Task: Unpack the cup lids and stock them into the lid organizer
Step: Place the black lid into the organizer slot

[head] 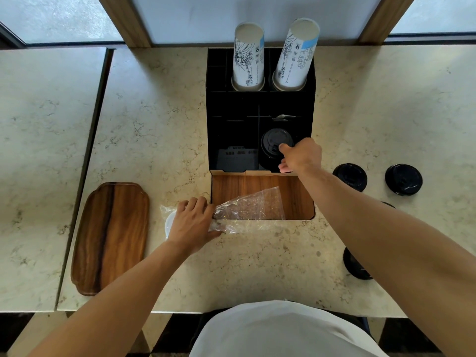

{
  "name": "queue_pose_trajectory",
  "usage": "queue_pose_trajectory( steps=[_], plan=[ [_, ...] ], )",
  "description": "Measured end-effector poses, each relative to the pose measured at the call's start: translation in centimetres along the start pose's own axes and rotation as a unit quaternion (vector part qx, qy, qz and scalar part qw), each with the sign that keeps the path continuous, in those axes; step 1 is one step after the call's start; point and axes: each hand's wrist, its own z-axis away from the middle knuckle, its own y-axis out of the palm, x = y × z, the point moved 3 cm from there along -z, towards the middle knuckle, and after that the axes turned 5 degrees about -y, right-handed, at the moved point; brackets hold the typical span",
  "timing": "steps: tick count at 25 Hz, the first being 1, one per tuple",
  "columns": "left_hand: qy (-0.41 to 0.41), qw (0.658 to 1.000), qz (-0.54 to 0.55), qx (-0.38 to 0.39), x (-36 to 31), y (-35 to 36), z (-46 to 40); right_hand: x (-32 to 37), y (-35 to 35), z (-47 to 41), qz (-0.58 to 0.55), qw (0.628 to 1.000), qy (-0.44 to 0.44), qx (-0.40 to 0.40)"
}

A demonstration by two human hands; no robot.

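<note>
The person's right hand [300,157] reaches into the front right compartment of the black lid organizer [260,109], fingers curled around a stack of black lids [275,148] that stands in that slot, the thumb lying across the top lid. Just left of that hand, the neighbouring compartment holds something flat and grey that I cannot make out. Beyond the hand, at the back of the organizer, two tall stacks of printed paper cups [249,57] stand upright. To the right of the hand, three more black lids [349,177] lie on the marble counter [154,112], apart from each other. The left hand [192,224] grips a crinkled clear plastic bag [247,210] on the counter; a white lid [170,224] shows through it beside the knuckles. Left of that hand lies a wooden tray [110,238].
</note>
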Motion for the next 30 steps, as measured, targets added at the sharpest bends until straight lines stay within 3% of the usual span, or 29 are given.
queue_pose_trajectory(
  steps=[7, 12, 15, 19, 23, 26, 30],
  plan=[
    [-0.003, 1.0, 0.004, 0.003, 0.2, 0.2, -0.1, -0.7, -0.4, 1.4, -0.049, 0.999, -0.018, -0.007],
    [-0.016, 1.0, 0.011, 0.011, -0.1, 0.2, 0.1, -1.9, -1.3, 3.7, -0.101, 0.991, -0.088, -0.021],
    [-0.029, 0.999, 0.028, 0.013, -0.4, 0.1, 0.6, -3.8, -0.8, 5.8, -0.103, 0.982, -0.109, 0.112],
    [-0.036, 0.997, 0.057, 0.027, -1.2, -0.3, 1.4, -6.5, 0.7, 8.5, -0.139, 0.941, -0.031, 0.308],
    [-0.039, 0.995, 0.086, 0.041, -2.4, -0.3, 3.1, -8.4, 1.6, 9.5, -0.205, 0.91, 0.019, 0.36],
    [-0.047, 0.991, 0.112, 0.055, -3.3, -0.4, 4.1, -9.4, 2.2, 10.0, -0.288, 0.857, 0.105, 0.414],
    [-0.059, 0.987, 0.143, 0.054, -4.9, -0.7, 5.4, -10.3, 2.6, 11.1, -0.314, 0.793, 0.13, 0.506]
  ],
)
